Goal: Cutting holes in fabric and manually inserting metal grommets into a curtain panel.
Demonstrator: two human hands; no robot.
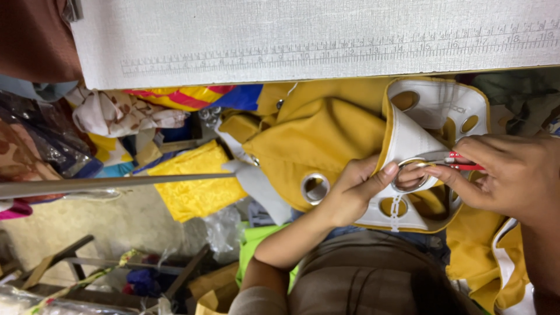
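A yellow curtain with a white stiff eyelet band lies bunched in front of me. My left hand pinches the white band, its thumb on a metal eyelet ring. My right hand holds small red-handled scissors, their tip at that same ring. Further left on the yellow cloth, another silver eyelet ring is fitted. Several oval holes are cut in the white band.
A white board with a printed ruler scale runs along the top. A grey metal rod crosses the left side. Piled fabrics, plastic bags and wooden frames fill the left and lower left.
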